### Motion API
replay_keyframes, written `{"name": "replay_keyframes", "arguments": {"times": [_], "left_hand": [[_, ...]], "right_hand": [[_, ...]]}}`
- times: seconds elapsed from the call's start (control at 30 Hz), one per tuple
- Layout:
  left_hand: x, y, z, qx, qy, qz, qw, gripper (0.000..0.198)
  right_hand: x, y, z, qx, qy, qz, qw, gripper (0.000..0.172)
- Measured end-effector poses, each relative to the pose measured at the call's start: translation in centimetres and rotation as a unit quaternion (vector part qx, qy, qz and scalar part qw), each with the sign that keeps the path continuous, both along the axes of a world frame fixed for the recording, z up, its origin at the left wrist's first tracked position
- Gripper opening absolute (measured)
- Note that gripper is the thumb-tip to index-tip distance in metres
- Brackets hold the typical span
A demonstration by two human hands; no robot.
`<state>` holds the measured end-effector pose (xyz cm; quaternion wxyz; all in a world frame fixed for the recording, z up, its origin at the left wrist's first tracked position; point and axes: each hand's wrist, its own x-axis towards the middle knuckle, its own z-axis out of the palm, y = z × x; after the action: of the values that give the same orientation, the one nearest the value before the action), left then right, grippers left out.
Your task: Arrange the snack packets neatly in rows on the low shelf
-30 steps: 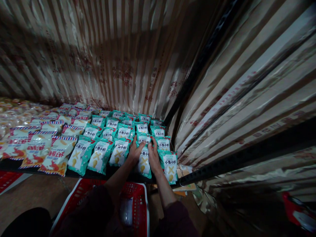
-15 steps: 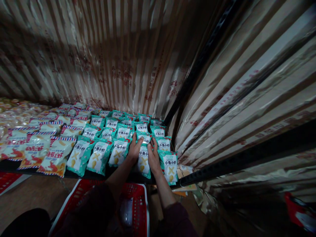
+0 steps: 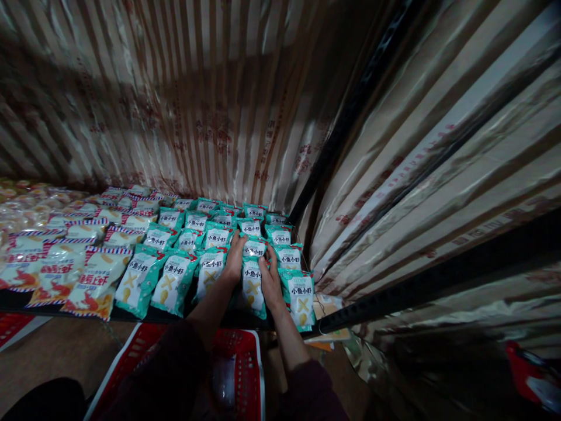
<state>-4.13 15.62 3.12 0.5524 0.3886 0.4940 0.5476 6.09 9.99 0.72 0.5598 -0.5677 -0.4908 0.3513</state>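
Observation:
Upright rows of teal snack bags with white label panels fill the right part of the shelf. My left hand (image 3: 234,260) is at the left edge of a snack bag (image 3: 254,248) in the second row, its fingers extended. Along the right edge of that bag, my right hand (image 3: 270,280) reaches up with straight fingers. Just in front of it, a front-row snack bag (image 3: 252,287) stands between my two hands. Another teal bag (image 3: 301,298) is right of my right wrist. The fingertips behind the bags are partly hidden.
White and orange snack bags (image 3: 97,278) with striped tops stand to the left, beside clear-wrapped items (image 3: 30,204). A red basket (image 3: 258,374) sits below the shelf edge. Dark metal uprights (image 3: 326,158) and draped, striped printed sheeting (image 3: 219,105) border the shelf.
My left thumb has come off the front of the second-row bag, and the left hand sits slightly further left. The right hand stays beside the bag. The view has shifted slightly.

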Motion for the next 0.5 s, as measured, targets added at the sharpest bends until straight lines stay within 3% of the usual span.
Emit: {"name": "replay_keyframes", "arguments": {"times": [0.23, 0.5], "left_hand": [[0.2, 0.7, -0.5, -0.013, -0.024, -0.026, 0.999, 0.056], [0.2, 2.0, -0.1, -0.038, -0.054, -0.035, 0.997, 0.06]], "right_hand": [[-0.3, -0.5, 0.2, -0.021, 0.027, 0.005, 0.999, 0.067], [-0.2, -0.6, 0.2, -0.01, -0.035, -0.017, 0.999, 0.066]]}}
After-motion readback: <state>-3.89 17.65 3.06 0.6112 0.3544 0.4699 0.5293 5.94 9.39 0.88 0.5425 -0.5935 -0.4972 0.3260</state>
